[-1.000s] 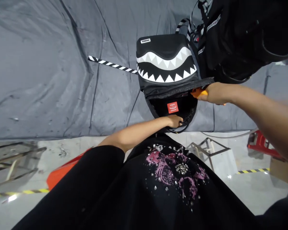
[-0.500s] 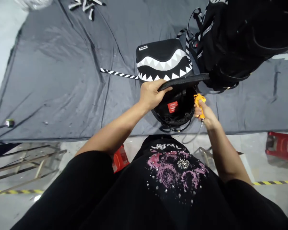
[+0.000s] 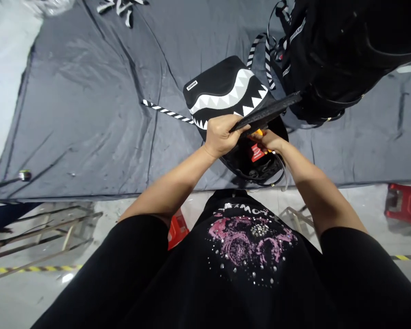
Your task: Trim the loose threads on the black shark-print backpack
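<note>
Backpack (image 3: 226,87), black with a white shark-tooth band, lies near the desk's front edge on a dark grey cloth (image 3: 89,114), long axis running from front edge toward the far right, open mouth facing the person. Left hand (image 3: 221,135) has its fingers closed on the lifted flap (image 3: 267,113); right hand (image 3: 272,141) grips an orange tool (image 3: 258,133) at the opening, just above a red label (image 3: 256,153). Judged stage: bag opened, work inside under way, closing left. Second black bag (image 3: 329,50) stands touching, far right; striped strap (image 3: 166,110) extends left.
</note>
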